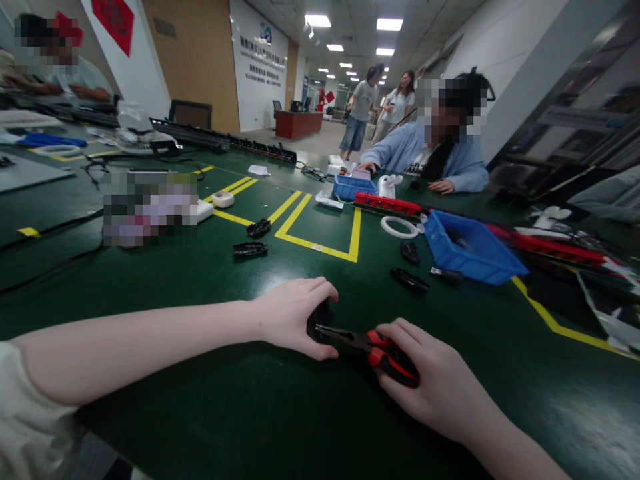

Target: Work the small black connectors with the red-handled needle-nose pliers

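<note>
The left hand (293,317) is closed around a small black part (320,319) on the green table (200,400), fingers wrapped over its top and thumb beneath. The right hand (430,383) is clamped on the red handles of the pliers (367,343), whose long axis runs leftward, so the tips meet the part just right of the left thumb. Whether the tips actually bite the part is unclear, since it is mostly hidden. A blue bin (470,250) sits well apart, beyond the right hand.
</note>
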{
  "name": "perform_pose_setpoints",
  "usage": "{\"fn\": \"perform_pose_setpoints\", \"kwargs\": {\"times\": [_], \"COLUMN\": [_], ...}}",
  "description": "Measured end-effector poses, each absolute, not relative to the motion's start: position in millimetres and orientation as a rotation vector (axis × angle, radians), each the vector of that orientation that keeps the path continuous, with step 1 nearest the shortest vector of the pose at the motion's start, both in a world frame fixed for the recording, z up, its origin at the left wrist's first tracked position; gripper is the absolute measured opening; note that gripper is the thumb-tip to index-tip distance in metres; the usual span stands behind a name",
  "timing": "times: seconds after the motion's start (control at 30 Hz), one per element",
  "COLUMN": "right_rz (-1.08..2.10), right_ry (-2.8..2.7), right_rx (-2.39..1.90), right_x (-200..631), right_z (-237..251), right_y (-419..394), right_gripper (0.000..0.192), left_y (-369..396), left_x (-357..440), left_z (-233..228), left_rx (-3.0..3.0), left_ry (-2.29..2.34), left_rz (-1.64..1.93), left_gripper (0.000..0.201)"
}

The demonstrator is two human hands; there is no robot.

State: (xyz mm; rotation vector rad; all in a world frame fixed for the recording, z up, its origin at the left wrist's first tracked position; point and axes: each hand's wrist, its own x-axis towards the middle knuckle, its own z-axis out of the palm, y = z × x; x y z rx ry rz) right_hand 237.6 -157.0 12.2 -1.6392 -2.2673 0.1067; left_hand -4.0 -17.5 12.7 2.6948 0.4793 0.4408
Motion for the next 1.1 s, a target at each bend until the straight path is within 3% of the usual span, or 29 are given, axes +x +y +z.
{"fn": "perform_pose_setpoints", "kwargs": {"times": [1.1], "right_rz": [0.100], "right_ry": [-2.283], "right_rx": [-1.655], "right_x": [234.5], "right_z": [18.7], "right_y": [-156.9], "right_gripper": [0.034], "left_y": [-15.0], "left_x": [-4.5], "left_z": [14.1], "left_rx": [2.751], "left_ry": [0.410], "left_rz": [0.373], "left_gripper": [0.064]}}
